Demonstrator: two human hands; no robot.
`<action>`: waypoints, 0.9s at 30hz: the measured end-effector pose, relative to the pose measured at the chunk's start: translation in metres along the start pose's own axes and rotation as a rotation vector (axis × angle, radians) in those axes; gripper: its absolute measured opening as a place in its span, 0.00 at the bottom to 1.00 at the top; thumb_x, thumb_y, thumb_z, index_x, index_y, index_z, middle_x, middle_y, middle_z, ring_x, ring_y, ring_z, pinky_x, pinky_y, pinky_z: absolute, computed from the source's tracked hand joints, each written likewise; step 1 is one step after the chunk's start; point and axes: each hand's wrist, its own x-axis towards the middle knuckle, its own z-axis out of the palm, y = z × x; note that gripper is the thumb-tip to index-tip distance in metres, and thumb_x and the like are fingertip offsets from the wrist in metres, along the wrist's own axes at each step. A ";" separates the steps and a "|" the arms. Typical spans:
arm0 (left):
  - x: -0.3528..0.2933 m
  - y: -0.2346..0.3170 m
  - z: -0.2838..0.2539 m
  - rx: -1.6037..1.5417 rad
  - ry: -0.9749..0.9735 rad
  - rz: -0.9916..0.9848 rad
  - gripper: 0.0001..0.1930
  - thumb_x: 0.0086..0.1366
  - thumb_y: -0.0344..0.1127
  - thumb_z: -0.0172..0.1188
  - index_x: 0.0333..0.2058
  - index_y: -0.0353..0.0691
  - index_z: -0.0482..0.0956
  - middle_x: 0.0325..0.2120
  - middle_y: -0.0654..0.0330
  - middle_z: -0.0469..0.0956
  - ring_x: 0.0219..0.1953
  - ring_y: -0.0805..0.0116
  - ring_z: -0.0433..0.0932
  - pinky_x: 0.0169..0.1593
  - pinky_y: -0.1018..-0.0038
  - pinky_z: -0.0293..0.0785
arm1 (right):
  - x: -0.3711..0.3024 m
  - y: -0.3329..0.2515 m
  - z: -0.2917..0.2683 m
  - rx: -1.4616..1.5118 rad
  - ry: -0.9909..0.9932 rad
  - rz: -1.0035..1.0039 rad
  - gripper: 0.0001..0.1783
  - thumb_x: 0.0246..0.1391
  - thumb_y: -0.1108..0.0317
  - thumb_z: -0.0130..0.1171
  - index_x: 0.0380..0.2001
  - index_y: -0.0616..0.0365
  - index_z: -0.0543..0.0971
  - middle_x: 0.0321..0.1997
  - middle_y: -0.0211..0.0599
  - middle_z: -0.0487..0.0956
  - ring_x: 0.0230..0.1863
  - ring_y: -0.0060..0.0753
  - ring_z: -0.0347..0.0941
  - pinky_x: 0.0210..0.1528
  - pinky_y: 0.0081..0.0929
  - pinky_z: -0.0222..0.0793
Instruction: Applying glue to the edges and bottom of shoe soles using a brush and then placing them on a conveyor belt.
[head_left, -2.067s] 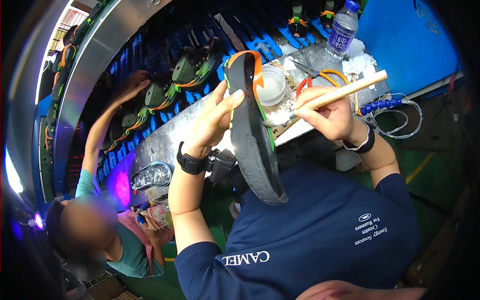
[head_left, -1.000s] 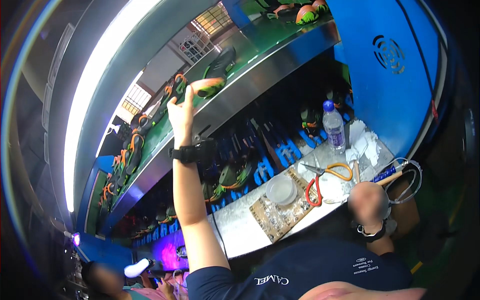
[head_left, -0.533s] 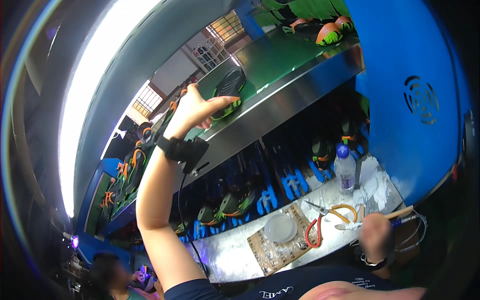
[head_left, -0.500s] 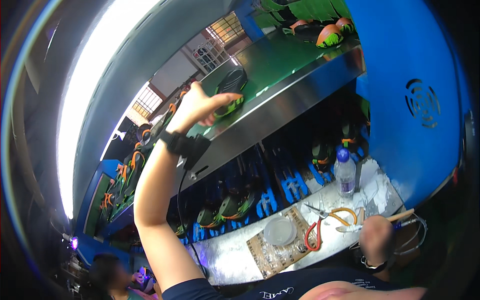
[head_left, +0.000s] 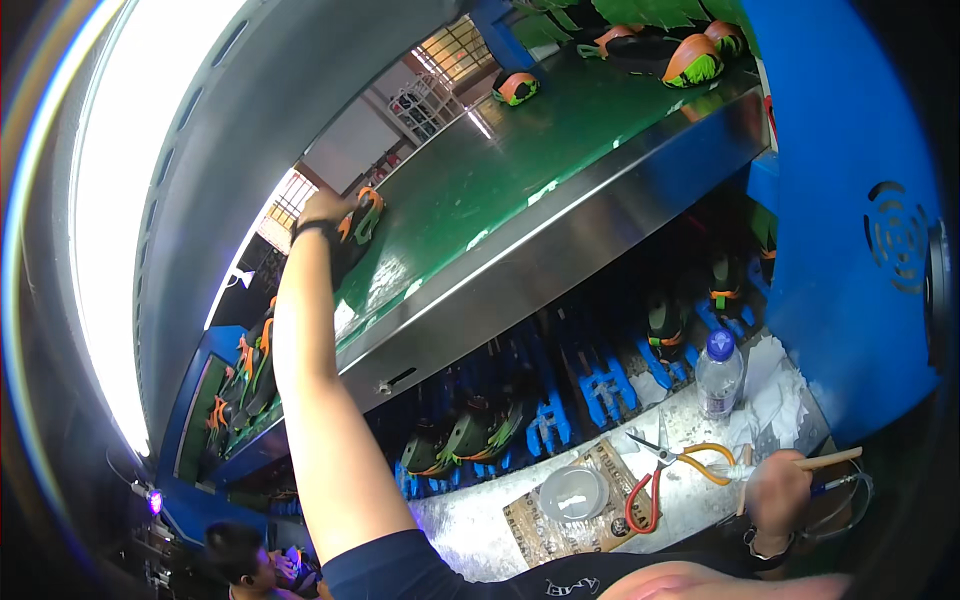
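Observation:
My left arm reaches far over the green conveyor belt (head_left: 470,190). At its end my left hand (head_left: 325,208), somewhat blurred, is closed at a dark shoe with orange and green trim (head_left: 365,215) near the belt's far left side. Its fingertips are partly hidden. Low on the right, my right hand (head_left: 778,497) is closed around a wooden-handled tool (head_left: 832,458); the tool's pale end sticks out to the left of the fist. Beside that hand, on the metal shelf (head_left: 455,530), lie pliers with one red and one orange handle (head_left: 665,458).
Another orange-and-green shoe (head_left: 516,88) stands at the belt's far side. More shoes (head_left: 692,62) are at the far right. A translucent tub (head_left: 574,494), a blue-capped bottle (head_left: 719,372) and crumpled white paper (head_left: 775,395) occupy the shelf. A person (head_left: 240,555) sits at lower left.
My left hand has moved left and away, from the black-and-green shoe mid-belt to another shoe. That mid-belt spot no longer holds a shoe; one now shows at the far side. My right hand keeps its tool.

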 end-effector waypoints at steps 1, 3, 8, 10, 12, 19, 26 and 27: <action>0.001 -0.023 0.009 0.007 -0.021 -0.071 0.32 0.41 0.57 0.57 0.36 0.31 0.73 0.36 0.48 0.73 0.41 0.56 0.71 0.44 0.70 0.66 | 0.001 0.001 0.000 -0.014 -0.008 -0.011 0.09 0.45 0.67 0.48 0.27 0.62 0.65 0.13 0.26 0.62 0.12 0.12 0.53 0.13 0.08 0.47; 0.012 -0.085 0.032 -0.035 -0.039 -0.124 0.37 0.42 0.61 0.54 0.41 0.32 0.70 0.42 0.48 0.69 0.47 0.56 0.66 0.49 0.71 0.62 | 0.001 0.003 0.000 0.011 -0.019 -0.003 0.09 0.45 0.67 0.48 0.28 0.62 0.65 0.13 0.26 0.62 0.12 0.12 0.53 0.13 0.08 0.47; 0.003 -0.091 0.065 -0.259 -0.135 -0.064 0.43 0.37 0.69 0.52 0.44 0.36 0.69 0.43 0.49 0.68 0.47 0.57 0.66 0.49 0.71 0.59 | -0.002 0.004 0.007 -0.010 0.009 0.000 0.09 0.46 0.67 0.47 0.28 0.61 0.64 0.14 0.26 0.62 0.12 0.12 0.53 0.13 0.08 0.46; 0.004 -0.080 0.060 -0.135 -0.146 -0.138 0.44 0.34 0.69 0.55 0.43 0.36 0.70 0.41 0.50 0.70 0.44 0.59 0.68 0.46 0.71 0.61 | -0.006 0.009 0.002 -0.034 0.013 -0.020 0.08 0.46 0.68 0.47 0.28 0.61 0.64 0.14 0.27 0.61 0.12 0.12 0.52 0.13 0.08 0.46; 0.006 -0.087 0.055 -0.154 -0.257 -0.217 0.43 0.31 0.68 0.58 0.41 0.36 0.71 0.39 0.51 0.71 0.42 0.60 0.70 0.44 0.72 0.62 | -0.008 0.009 0.004 -0.036 -0.009 -0.016 0.08 0.46 0.68 0.47 0.28 0.60 0.64 0.14 0.27 0.61 0.12 0.12 0.52 0.13 0.08 0.45; -0.052 -0.082 0.018 -0.355 -0.226 -0.074 0.33 0.34 0.53 0.65 0.35 0.32 0.72 0.27 0.55 0.73 0.23 0.70 0.72 0.16 0.80 0.67 | -0.012 0.008 0.019 -0.028 -0.080 0.020 0.08 0.46 0.68 0.47 0.28 0.61 0.65 0.13 0.26 0.61 0.11 0.11 0.51 0.13 0.08 0.45; -0.175 -0.050 -0.027 -0.156 0.338 0.493 0.38 0.32 0.24 0.60 0.48 0.38 0.57 0.47 0.43 0.57 0.51 0.49 0.55 0.54 0.64 0.54 | -0.010 0.007 0.014 -0.006 -0.110 0.010 0.08 0.45 0.69 0.47 0.27 0.63 0.66 0.13 0.27 0.62 0.11 0.12 0.52 0.12 0.09 0.46; -0.194 -0.044 -0.030 -0.139 0.369 0.597 0.38 0.33 0.22 0.58 0.48 0.39 0.57 0.47 0.44 0.57 0.51 0.49 0.55 0.54 0.64 0.53 | -0.010 0.005 0.013 0.003 -0.118 0.003 0.08 0.45 0.69 0.47 0.27 0.63 0.66 0.13 0.27 0.62 0.11 0.12 0.52 0.12 0.09 0.46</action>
